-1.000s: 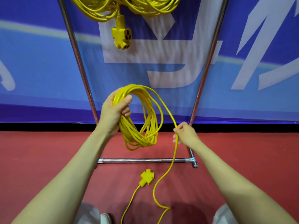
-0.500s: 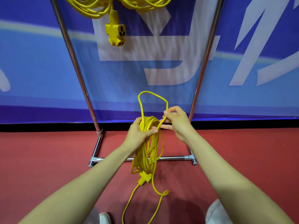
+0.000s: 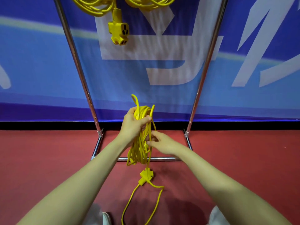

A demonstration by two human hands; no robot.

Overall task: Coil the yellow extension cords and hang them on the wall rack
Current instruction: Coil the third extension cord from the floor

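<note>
My left hand [image 3: 134,125] grips the top of a yellow cord coil [image 3: 140,143] that hangs down in long loops. A small loop sticks up above my fist. My right hand [image 3: 160,142] is lower, beside the coil's middle, with its fingers pinching a single strand that runs down from the top. The cord's loose tail [image 3: 155,202] trails on the red floor, and its yellow socket block [image 3: 146,175] lies there below the coil. Another coiled yellow cord [image 3: 113,5] hangs on the chrome rack [image 3: 78,65] at the top, its socket end [image 3: 119,32] dangling.
The rack's two slanted chrome posts and base bar [image 3: 154,158] stand on the red floor in front of a blue banner wall [image 3: 162,62]. My shoe [image 3: 106,218] shows at the bottom edge.
The open round coil has been gathered into a long narrow bundle in my left hand. My right hand rose to the top of the coil with a strand, then dropped beside the coil's middle.
</note>
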